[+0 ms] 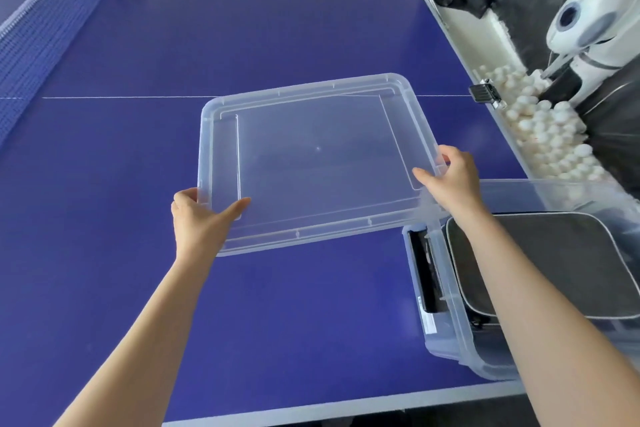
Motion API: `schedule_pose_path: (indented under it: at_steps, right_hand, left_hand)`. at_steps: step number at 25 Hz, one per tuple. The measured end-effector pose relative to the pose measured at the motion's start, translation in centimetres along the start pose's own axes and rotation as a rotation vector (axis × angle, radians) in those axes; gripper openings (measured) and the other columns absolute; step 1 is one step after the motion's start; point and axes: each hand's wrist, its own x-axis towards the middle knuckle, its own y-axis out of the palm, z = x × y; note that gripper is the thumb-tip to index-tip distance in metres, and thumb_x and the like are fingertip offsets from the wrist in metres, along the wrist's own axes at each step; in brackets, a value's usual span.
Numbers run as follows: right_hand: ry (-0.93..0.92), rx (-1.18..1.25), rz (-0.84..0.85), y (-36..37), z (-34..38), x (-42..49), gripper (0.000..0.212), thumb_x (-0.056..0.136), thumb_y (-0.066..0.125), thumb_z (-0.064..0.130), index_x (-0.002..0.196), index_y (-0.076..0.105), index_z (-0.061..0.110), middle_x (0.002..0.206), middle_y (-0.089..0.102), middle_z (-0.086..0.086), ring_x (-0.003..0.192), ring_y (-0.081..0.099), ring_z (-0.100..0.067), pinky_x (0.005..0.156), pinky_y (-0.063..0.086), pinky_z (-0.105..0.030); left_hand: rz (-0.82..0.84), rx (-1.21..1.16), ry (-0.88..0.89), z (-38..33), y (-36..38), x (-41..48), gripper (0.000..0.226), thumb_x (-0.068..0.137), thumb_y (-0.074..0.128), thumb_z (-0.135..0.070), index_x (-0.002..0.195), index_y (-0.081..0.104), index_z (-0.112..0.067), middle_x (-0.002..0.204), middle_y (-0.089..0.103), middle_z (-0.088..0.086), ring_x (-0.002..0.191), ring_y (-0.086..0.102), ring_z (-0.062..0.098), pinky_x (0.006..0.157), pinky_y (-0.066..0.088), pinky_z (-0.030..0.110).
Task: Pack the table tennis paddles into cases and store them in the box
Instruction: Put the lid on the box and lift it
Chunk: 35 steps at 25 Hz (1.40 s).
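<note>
The left hand (197, 218) is clamped on the near left corner of a clear plastic lid (311, 163), thumb on top, fingers curled round the rim. The right hand (450, 177) is gripped on the lid's right edge the same way, thumb laid across the top surface. So the lid is held between both hands, above the blue table tennis table (173, 55), a bit tilted, and whether it's fully clear of the tabletop can't really be told from this angle.

Off to the right, under the right forearm, the clear storage box (446, 340) is parked at the near right corner of the table, uncovered. A dark paddle case (554, 253) with light piping is seen lying flat inside it. The paddles themselves aren't visible, probably zipped in the case. A black latch is seen on the box's left end.

Further out, a heap of white balls (547, 128) is piled in a tray beside the table's right edge, with a white ball machine (595, 28) above it. The net (41, 21) is stretched across the far left.
</note>
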Motion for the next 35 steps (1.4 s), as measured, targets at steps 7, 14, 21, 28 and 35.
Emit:
schedule_pose_path:
  at_steps: [7,14,21,28,35]
  right_hand:
    - [-0.026,-0.007,-0.047,-9.4,-8.6,1.2,0.060,0.081,0.072,0.023,0.133,0.049,0.006,0.130,0.049,-0.016,0.119,0.049,-0.030,0.098,0.037,-0.033]
    - [-0.003,-0.082,-0.088,-19.9,-20.8,0.8,0.054,0.079,0.074,0.022,0.124,0.055,0.000,0.119,0.054,-0.021,0.115,0.048,-0.034,0.094,0.035,-0.033]
    - [0.071,-0.128,-0.089,-23.6,-28.2,-2.6,0.057,0.081,0.072,0.026,0.129,0.052,0.003,0.120,0.050,-0.019,0.112,0.050,-0.033,0.096,0.042,-0.042]
    - [0.082,-0.152,-0.092,-23.9,-30.3,-4.9,0.058,0.083,0.071,0.028,0.132,0.050,0.004,0.127,0.048,-0.018,0.117,0.047,-0.032,0.092,0.045,-0.040]
    - [0.096,-0.130,-0.054,-24.2,-31.6,-5.7,0.058,0.084,0.070,0.027,0.133,0.049,0.004,0.130,0.046,-0.018,0.119,0.046,-0.032,0.093,0.041,-0.036]
  left_hand:
    - [-0.066,-0.030,0.061,-5.4,6.6,-11.2,0.065,0.066,0.085,-0.038,0.109,0.041,-0.019,0.116,0.044,-0.001,0.099,0.049,0.020,0.081,0.049,0.040]
    - [-0.016,-0.019,0.090,-8.1,16.7,-22.9,0.073,0.069,0.084,-0.035,0.123,0.044,-0.008,0.122,0.044,0.004,0.099,0.045,0.017,0.081,0.040,0.032]
    - [0.041,0.068,0.110,-7.7,21.3,-29.2,0.077,0.070,0.082,-0.038,0.129,0.042,-0.008,0.126,0.042,0.004,0.097,0.041,0.014,0.081,0.034,0.027]
    - [0.041,0.123,0.106,-6.4,22.1,-31.2,0.083,0.069,0.082,-0.040,0.134,0.041,-0.007,0.129,0.043,0.007,0.117,0.045,0.025,0.093,0.040,0.035]
    - [0.045,0.127,0.100,-6.2,22.7,-32.1,0.084,0.069,0.082,-0.040,0.136,0.041,-0.008,0.129,0.042,0.007,0.118,0.045,0.026,0.096,0.042,0.039]
